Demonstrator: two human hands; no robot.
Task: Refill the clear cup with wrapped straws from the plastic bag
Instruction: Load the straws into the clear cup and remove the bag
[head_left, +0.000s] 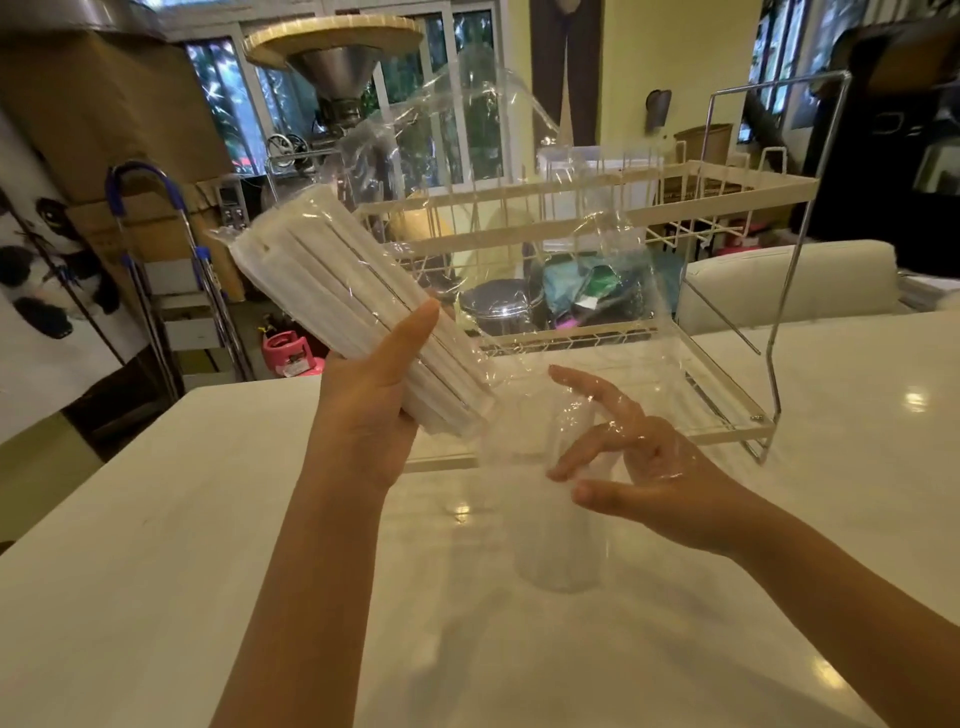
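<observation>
The left hand (374, 395) is gripping the bundle of wrapped straws (353, 312) through the plastic bag (467, 171), thumb up along the bundle's side, and the bundle is tilting, its upper end leaning away to the left above the desk (156, 519). The loose, empty part of the bag is billowing up and over to the right, draping across the right hand (639, 467), whose fingers are spreading wide and gripping nothing, seen through the film. Just under that hand the clear cup (561, 551) is standing upright on the desk, faint and hard to make out behind the plastic. Behind it all, a white two-tier dish rack (623, 208) is sitting on the desk's far side, with the bag film hanging in front of it.
</observation>
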